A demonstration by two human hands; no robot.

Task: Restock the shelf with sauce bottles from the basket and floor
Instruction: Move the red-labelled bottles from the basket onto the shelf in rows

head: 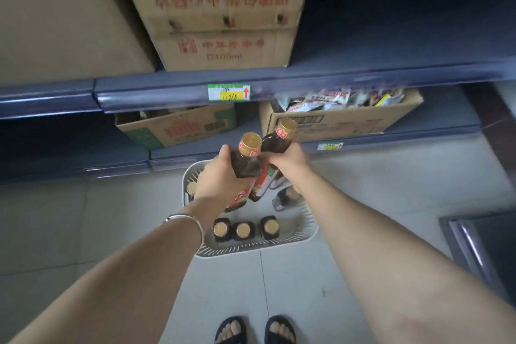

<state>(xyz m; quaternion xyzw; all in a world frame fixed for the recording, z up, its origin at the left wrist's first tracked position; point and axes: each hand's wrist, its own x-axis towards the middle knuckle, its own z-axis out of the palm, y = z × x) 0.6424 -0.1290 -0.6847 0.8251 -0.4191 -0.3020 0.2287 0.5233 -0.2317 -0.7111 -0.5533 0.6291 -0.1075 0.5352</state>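
My left hand (216,180) grips a dark sauce bottle (247,159) with a gold cap and red label, held above the basket. My right hand (290,162) grips a second such bottle (279,137) by its shoulder, right beside the first. Below them a white slotted basket (304,234) sits on the floor with several more gold-capped bottles (243,230) standing in it. The blue shelf (363,75) runs across in front of me; its right part is bare.
A tall cardboard box (220,22) stands on the upper shelf at left of centre. On the lowest shelf sit a green-printed carton (178,128) and an open carton of packets (343,114). A dark metal frame (480,246) lies at right on the tiled floor. My sandalled feet are below.
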